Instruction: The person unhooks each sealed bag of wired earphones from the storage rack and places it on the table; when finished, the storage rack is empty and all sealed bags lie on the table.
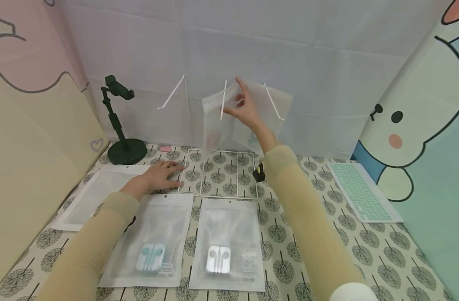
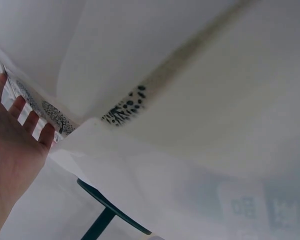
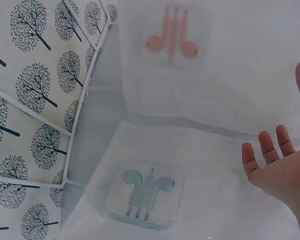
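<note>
My right hand [image 1: 248, 110] is raised at the middle hook [image 1: 223, 100] of a white wire rack [image 1: 221, 196], index finger pointing up and thumb near the hook's tip. Beside it hangs a frosted zip bag [image 1: 212, 125] holding pink earphones [image 3: 172, 37]. Another frosted bag [image 1: 283, 102], with teal earphones [image 3: 145, 195], hangs at the right hook [image 1: 272, 100]. My left hand [image 1: 159, 177] rests with spread fingers at the left side of the rack's base. In front lie a bag [image 1: 169, 217] with teal earphones and a bag [image 1: 229, 217] with white earphones.
A third flat bag [image 1: 105, 188] lies at the left, partly under my left forearm. Behind it stands a dark green lamp-like stand [image 1: 118, 125], with a small pink block [image 1: 165, 149] nearby. A mint keyboard [image 1: 364, 192] lies at the right. The left hook [image 1: 171, 93] is bare.
</note>
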Tool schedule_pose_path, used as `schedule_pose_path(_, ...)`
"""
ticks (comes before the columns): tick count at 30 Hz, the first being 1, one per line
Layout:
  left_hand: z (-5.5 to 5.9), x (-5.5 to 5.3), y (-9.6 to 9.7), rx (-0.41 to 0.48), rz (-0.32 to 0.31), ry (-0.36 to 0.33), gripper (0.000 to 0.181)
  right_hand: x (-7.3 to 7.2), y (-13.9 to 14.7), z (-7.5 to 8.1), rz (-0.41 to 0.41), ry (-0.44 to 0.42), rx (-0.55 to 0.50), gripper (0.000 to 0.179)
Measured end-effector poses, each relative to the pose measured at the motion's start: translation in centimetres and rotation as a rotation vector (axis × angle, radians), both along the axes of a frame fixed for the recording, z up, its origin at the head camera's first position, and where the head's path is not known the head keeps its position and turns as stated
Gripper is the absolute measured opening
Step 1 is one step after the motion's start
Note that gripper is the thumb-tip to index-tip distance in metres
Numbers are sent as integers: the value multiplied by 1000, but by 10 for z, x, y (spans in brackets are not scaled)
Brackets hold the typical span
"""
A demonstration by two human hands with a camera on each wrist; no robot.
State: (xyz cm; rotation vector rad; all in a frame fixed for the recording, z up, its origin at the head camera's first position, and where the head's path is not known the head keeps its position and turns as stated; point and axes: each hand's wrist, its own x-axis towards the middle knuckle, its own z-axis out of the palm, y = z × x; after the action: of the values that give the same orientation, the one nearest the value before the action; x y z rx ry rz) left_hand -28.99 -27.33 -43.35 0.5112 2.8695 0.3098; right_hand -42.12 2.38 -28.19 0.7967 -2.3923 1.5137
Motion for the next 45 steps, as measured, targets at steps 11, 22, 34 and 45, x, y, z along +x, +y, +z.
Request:
schedule_pose_path(11, -1, -4, 1, -4, 1, -15, 73, 5, 19, 19, -141, 88, 185, 68)
schedule_pose_path(22, 0, -3, 1, -15, -1, -20, 74, 8, 38, 6, -80, 122, -28, 34)
schedule_pose_path(34, 1, 0, -6, -18, 15, -22, 74, 16, 42, -34, -27, -106, -63, 32)
schedule_pose_path(45, -2, 0, -6, 1, 17, -18, 76, 40, 31, -85, -8, -193, -154, 33)
